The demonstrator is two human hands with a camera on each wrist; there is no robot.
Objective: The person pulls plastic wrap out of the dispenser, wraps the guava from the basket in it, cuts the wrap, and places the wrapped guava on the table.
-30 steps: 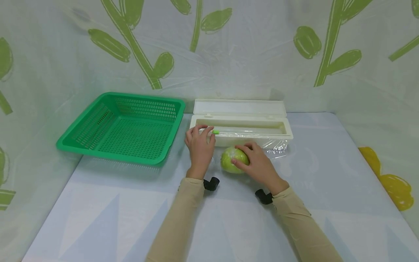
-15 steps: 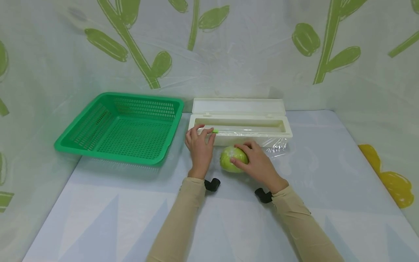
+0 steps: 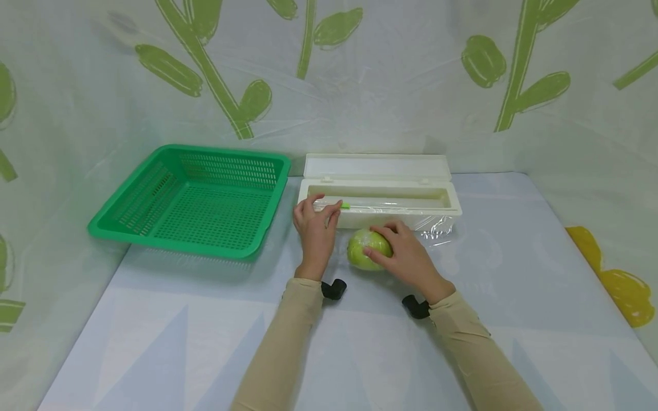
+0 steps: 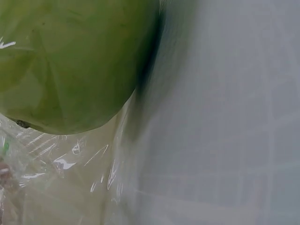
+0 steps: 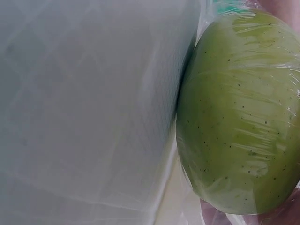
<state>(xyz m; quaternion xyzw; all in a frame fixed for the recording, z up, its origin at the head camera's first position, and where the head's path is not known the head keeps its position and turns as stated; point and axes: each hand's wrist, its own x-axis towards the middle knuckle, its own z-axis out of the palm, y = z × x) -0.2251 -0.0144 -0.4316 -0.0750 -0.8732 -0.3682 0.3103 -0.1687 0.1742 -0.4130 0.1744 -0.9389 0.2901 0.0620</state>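
Observation:
A white cling film box [image 3: 401,220] lies with its lid up at the back of the table. My left hand [image 3: 317,237] pinches at the small green slide cutter [image 3: 346,206] along the box's front edge. Just before the box sits a smooth, speckled green fruit [image 3: 360,251], covered with clear film; my right hand [image 3: 411,257] grips its right side with thumb and fingers. The right wrist view shows film wrinkled tightly over the fruit [image 5: 239,122]. In the left wrist view a sheet of cling film [image 4: 70,164] runs from the fruit toward the box.
To the left stands a green plastic basket [image 3: 175,245] with slotted walls and nothing in it. Loose film [image 3: 439,225] hangs over the box's front right corner. Black wrist-camera mounts [image 3: 335,289] stick out by both wrists. A printed curtain [image 3: 390,85] closes the back.
The left hand's fingertips and the green slide cutter have shifted slightly right along the box edge. The right hand keeps its grip on the fruit, which stays in place.

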